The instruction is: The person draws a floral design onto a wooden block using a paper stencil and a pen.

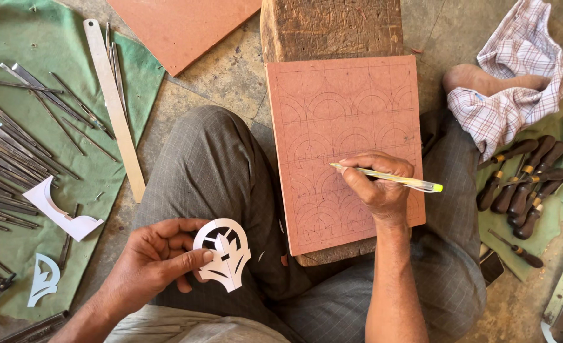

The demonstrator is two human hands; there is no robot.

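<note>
A reddish board [345, 121] with pencilled arch patterns lies on a wooden block [330, 28] between my knees. My right hand [378, 187] rests on its lower part and grips a yellow pencil [415, 183], tip pointing left on the board. My left hand [153, 259] hovers over my left thigh, pinching a white cut-out paper stencil [224, 254] with a leaf-like motif, off the board.
A green cloth [14, 241] at left carries several thin metal chisels [8, 159], two white paper templates [62, 213] and a metal ruler [113, 101]. Wooden-handled tools [526, 181] lie on green cloth at right, beside a checked cloth [516, 76]. Another reddish board [180, 25] sits at the top.
</note>
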